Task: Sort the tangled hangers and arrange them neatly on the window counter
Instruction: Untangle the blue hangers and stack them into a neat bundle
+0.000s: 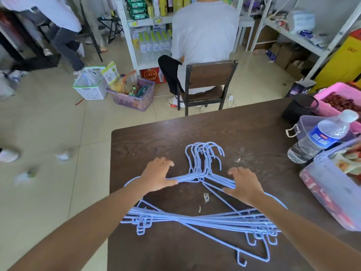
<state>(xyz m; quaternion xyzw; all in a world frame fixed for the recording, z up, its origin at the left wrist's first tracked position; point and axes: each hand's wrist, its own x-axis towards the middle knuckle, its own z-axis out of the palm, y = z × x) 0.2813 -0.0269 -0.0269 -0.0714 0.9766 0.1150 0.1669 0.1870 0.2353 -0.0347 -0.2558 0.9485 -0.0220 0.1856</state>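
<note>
Hangers (203,196) overhang table (156,137) left edge | left hand (159,176), right hand (245,184) grips clamped on shoulders

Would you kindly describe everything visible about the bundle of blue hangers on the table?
The hangers are pale blue and thin, apparently coated wire, with small clip hooks along their lower bars. They lie flat on the dark wooden table, stacked loosely, hooks bunched and pointing away from the person, bottom bars fanned and crossing. The left hand presses the left shoulders, the right hand the right ones.
</note>
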